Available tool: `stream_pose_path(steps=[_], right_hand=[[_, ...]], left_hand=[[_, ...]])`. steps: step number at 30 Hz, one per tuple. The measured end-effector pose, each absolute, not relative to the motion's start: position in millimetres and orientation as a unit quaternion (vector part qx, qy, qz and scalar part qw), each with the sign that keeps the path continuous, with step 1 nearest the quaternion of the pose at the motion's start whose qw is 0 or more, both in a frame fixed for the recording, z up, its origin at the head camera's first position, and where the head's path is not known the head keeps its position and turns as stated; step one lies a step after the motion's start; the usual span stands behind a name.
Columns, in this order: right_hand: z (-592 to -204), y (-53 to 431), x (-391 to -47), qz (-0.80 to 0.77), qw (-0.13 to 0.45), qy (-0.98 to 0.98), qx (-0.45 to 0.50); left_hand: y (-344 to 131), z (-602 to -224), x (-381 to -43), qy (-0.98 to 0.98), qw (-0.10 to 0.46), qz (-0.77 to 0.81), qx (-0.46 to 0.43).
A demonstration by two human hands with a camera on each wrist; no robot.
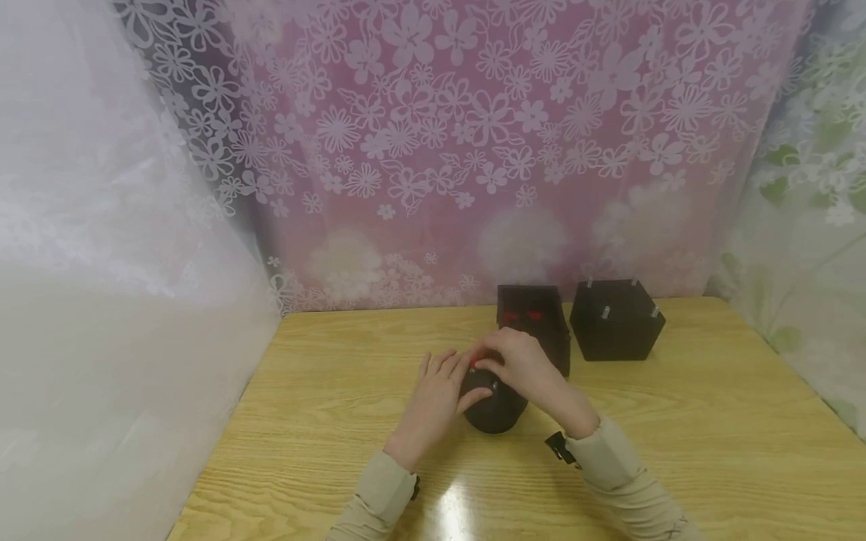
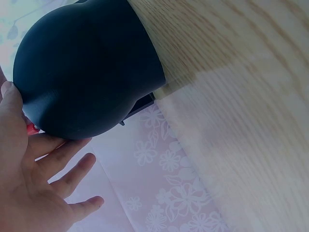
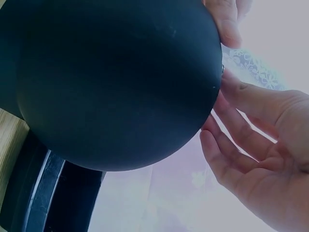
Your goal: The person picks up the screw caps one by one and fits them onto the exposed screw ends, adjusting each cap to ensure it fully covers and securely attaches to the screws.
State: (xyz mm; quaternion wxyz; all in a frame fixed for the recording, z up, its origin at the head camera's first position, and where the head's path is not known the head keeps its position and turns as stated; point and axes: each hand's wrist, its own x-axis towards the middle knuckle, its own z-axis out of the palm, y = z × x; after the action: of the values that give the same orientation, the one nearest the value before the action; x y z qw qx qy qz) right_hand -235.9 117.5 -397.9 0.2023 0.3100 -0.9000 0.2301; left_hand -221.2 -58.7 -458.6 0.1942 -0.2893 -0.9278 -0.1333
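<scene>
A rounded black block with short shiny pegs on top stands on the table in the head view. My right hand reaches over its far side and pinches a small red piece by the top edge; the fingers hide most of it. Beside the block is my left hand, thumb over the top and fingers extended along the left side. In the left wrist view its fingers touch the block's curved wall, the outer ones spread apart. The block's wall fills much of the right wrist view.
Behind the right hand, an open black box holds red pieces. To its right stands a black angular block with several upright pegs. The wooden table ends at a pink flowered curtain at the back.
</scene>
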Motion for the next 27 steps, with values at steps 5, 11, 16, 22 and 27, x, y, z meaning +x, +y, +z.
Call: stream_pose_path(steps=[5, 11, 16, 22, 27], right_hand=[[-398.5, 115.6, -235.1, 0.216, 0.219, -0.898, 0.316], [-399.6, 113.7, -233.4, 0.2, 0.229, -0.896, 0.323], [-400.6, 114.0, -232.4, 0.196, 0.239, -0.889, 0.337], [-400.0, 115.3, -231.2, 0.197, 0.25, -0.884, 0.342], [-395.5, 117.2, -231.5, 0.209, 0.277, -0.875, 0.338]], left_hand=[[-58.8, -457.5, -221.0, -0.927, 0.192, -0.138, -0.29], [-59.1, -457.0, -220.9, -0.924, 0.2, -0.137, -0.294], [-58.9, -456.9, -220.7, -0.923, 0.204, -0.137, -0.295], [-58.4, -456.8, -220.2, -0.925, 0.193, -0.15, -0.29], [-58.9, -457.1, -220.3, -0.922, 0.208, -0.138, -0.295]])
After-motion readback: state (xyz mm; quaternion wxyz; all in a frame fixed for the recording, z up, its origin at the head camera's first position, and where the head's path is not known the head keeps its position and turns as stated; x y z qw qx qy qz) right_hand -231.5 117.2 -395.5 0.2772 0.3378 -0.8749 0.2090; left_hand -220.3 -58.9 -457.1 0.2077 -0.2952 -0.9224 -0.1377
